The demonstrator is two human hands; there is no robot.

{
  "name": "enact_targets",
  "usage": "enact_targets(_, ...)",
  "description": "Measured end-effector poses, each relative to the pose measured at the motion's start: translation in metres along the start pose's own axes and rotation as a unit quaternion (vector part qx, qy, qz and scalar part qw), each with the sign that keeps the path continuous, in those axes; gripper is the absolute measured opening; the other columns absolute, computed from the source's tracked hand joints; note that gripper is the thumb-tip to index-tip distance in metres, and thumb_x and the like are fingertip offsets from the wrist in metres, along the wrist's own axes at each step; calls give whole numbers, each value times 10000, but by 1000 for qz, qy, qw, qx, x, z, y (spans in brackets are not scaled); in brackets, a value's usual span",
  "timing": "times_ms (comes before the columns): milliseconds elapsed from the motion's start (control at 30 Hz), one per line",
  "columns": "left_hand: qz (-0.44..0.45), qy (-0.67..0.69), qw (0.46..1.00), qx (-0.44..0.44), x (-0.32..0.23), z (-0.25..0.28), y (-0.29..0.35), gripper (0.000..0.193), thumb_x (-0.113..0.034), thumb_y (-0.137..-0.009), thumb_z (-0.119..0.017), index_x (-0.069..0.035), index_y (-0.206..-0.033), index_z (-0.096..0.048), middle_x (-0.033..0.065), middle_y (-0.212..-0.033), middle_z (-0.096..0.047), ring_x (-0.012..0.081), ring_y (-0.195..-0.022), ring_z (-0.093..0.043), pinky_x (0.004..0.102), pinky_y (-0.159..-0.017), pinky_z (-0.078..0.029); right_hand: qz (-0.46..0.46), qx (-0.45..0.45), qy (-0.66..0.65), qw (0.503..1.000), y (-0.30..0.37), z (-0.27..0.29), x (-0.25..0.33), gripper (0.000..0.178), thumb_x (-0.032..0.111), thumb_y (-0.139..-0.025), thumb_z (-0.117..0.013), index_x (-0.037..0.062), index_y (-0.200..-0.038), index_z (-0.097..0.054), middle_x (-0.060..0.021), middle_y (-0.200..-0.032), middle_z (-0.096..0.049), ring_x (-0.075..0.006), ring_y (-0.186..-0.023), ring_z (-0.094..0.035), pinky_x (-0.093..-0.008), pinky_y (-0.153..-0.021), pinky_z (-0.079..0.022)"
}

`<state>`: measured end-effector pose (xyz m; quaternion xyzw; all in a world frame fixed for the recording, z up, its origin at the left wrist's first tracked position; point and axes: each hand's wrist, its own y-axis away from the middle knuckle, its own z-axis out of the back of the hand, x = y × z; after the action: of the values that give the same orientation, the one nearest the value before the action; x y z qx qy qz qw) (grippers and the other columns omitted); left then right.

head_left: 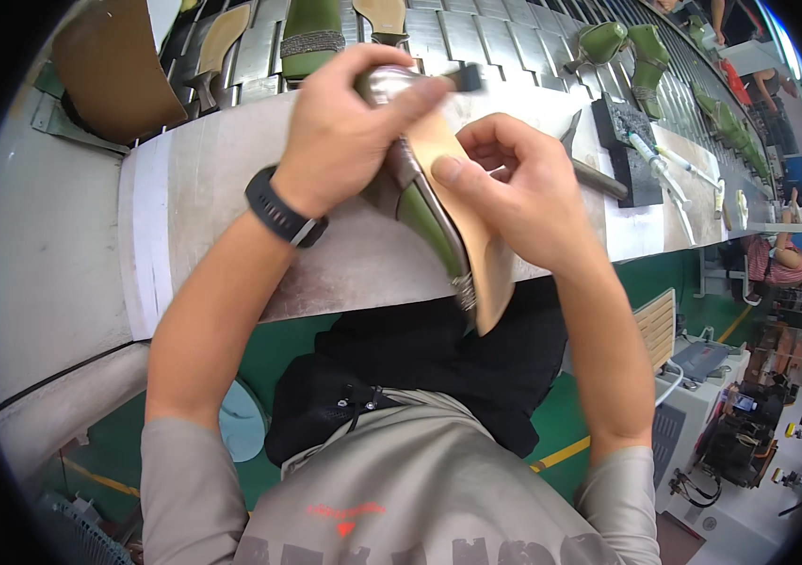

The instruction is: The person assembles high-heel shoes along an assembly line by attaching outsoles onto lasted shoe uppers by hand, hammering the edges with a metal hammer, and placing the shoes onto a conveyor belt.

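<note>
The left hand (pixel 344 132), at 10 o'clock from the green shoe (pixel 431 226), is curled firmly around its heel end. The right hand (pixel 533 193), at 3 o'clock, is half-curled, its thumb lying on the tan sole (pixel 487 254); from where I stand I can't tell whether its other fingers grip anything. The shoe hangs aslant between them over the desk (pixel 222 188), its toe pointing to 5 o'clock, past the near edge and over the person's lap.

That overhang worries me: if the left hand slips, the shoe could tip off toward 6 o'clock, as the right seems to give little support. Too hard a thumb push might mark the sole or twist the shoe loose. A wide swing toward 2 o'clock could knock the dark-handled tool (pixel 599 179) or the black block (pixel 625 151).
</note>
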<state>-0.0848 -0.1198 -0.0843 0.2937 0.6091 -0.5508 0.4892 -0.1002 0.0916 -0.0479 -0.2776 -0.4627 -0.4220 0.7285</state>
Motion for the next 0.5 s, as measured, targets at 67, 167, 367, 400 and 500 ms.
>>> enact_targets(67, -3, -47, 998, -50, -4, 23, 28, 501, -281, -851, -894, 0, -1192, -658, 81, -1080, -685, 149, -973, -656, 305, -857, -548, 10, 38, 121, 992, 16, 11, 20, 539, 375, -832, -883, -10, -1175, -727, -171, -1006, -761, -292, -963, -738, -382, -855, -575)
enact_targets(167, -3, -80, 996, -29, -38, 32, 94, 585, -127, -745, -914, -16, -1232, -610, 89, -1213, -622, 180, -1090, -625, 348, -954, -533, 240, -31, 306, 921, 30, 24, 0, 579, 381, -781, -900, 23, -1203, -731, -190, -1216, -725, -344, -1181, -669, -437, -1007, -525)
enact_targets(367, -53, -184, 978, 81, -36, 29, 138, 805, -241, -715, -979, -40, -1404, -614, 220, -1490, -559, 358, -1341, -592, 442, -1114, -492, 286, 12, 309, 907, 50, 17, -11, 715, 376, -693, -922, 83, -1315, -724, -148, -1413, -653, -392, -1354, -571, -531, -1126, -451)
enact_targets(400, -64, -207, 971, 102, -34, 30, 140, 852, -302, -739, -983, -29, -1442, -586, 240, -1570, -508, 351, -1413, -556, 438, -1146, -479, 295, 2, 322, 900, 51, 14, -11, 701, 384, -702, -917, 91, -1310, -729, -139, -1408, -657, -389, -1356, -572, -558, -1149, -418)
enact_targets(500, -127, -252, 954, 103, -24, 20, 140, 873, -301, -722, -987, -35, -1450, -584, 254, -1564, -519, 409, -1457, -513, 471, -1157, -476, 302, -9, 330, 894, 50, 5, -15, 664, 405, -714, -909, 121, -1291, -746, -104, -1393, -671, -371, -1366, -572, -624, -1191, -336)
